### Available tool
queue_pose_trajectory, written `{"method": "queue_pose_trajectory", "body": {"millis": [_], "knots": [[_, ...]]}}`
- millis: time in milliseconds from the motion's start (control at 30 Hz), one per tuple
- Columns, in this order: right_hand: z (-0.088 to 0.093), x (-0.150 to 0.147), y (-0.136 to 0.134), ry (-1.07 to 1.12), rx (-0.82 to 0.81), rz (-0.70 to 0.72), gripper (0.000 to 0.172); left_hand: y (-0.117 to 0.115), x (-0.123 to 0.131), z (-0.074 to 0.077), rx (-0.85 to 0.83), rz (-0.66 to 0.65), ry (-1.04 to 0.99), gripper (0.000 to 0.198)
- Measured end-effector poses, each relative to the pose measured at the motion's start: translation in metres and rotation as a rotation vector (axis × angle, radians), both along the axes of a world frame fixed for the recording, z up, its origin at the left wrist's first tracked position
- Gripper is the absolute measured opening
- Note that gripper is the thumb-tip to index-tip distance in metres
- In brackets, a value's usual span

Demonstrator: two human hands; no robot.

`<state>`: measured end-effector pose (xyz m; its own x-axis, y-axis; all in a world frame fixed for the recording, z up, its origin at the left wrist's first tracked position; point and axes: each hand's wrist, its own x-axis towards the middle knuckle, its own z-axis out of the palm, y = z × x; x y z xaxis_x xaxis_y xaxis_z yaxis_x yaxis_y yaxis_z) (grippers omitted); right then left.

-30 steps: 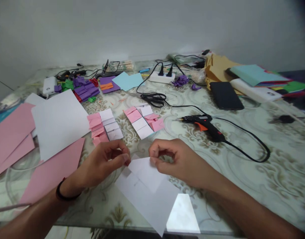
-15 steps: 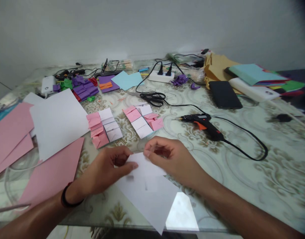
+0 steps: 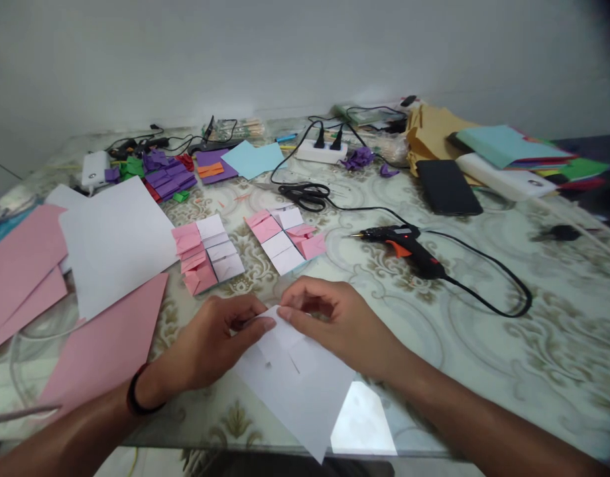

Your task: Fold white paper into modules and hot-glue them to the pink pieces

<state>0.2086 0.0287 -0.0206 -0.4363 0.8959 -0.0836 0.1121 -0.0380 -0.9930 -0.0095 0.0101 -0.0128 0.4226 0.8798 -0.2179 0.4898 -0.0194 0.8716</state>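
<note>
Between my hands, near the table's front edge, is a sheet of white paper (image 3: 305, 397) with one corner pointing toward me. My left hand (image 3: 220, 341) pinches its far left edge between thumb and fingers. Close beside it, my right hand (image 3: 329, 315) pinches the far end of the same paper. A short slit or crease mark shows near the sheet's middle. Just beyond my hands lie two folded pink-and-white paper pieces, one on the left (image 3: 208, 255) and one on the right (image 3: 285, 240).
A black glue gun (image 3: 404, 245) lies to the right, its cord looping on the table. Behind are scissors (image 3: 305, 195), a power strip (image 3: 322, 151) and a black phone-like slab (image 3: 449, 187). Pink sheets (image 3: 109, 338) and a white sheet (image 3: 121, 245) lie left. Purple folded paper (image 3: 170, 179) sits farther back.
My right hand has moved slightly left, closer to my left hand. The raised far part of the white paper now lies lower and narrower between my fingers.
</note>
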Motion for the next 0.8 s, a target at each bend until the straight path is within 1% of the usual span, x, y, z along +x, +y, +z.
{"method": "queue_pose_trajectory", "body": {"millis": [133, 233, 300, 433, 567, 733, 800], "knots": [[-0.002, -0.001, -0.001, 0.011, -0.003, 0.026, 0.010, -0.003, 0.003, 0.000, 0.017, -0.045, -0.007, 0.032], [-0.001, -0.001, -0.002, 0.018, -0.013, 0.061, 0.007, -0.006, 0.003, 0.000, 0.128, -0.079, 0.033, 0.031], [0.001, -0.001, -0.002, 0.020, -0.004, 0.058, 0.007, -0.007, 0.002, 0.002, 0.190, -0.082, 0.035, 0.029], [0.004, -0.001, -0.002, 0.036, 0.035, 0.020, 0.007, -0.007, -0.002, 0.007, 0.231, -0.021, 0.007, 0.030], [0.005, 0.005, 0.000, 0.054, 0.036, 0.007, 0.008, -0.003, -0.007, 0.010, 0.201, 0.033, -0.060, 0.031], [0.008, 0.014, 0.007, 0.060, 0.066, -0.050, 0.008, 0.006, -0.014, 0.007, 0.150, 0.199, -0.138, 0.034], [0.008, 0.015, 0.008, 0.067, 0.060, -0.070, 0.007, 0.008, -0.014, 0.004, 0.103, 0.197, -0.148, 0.034]]}}
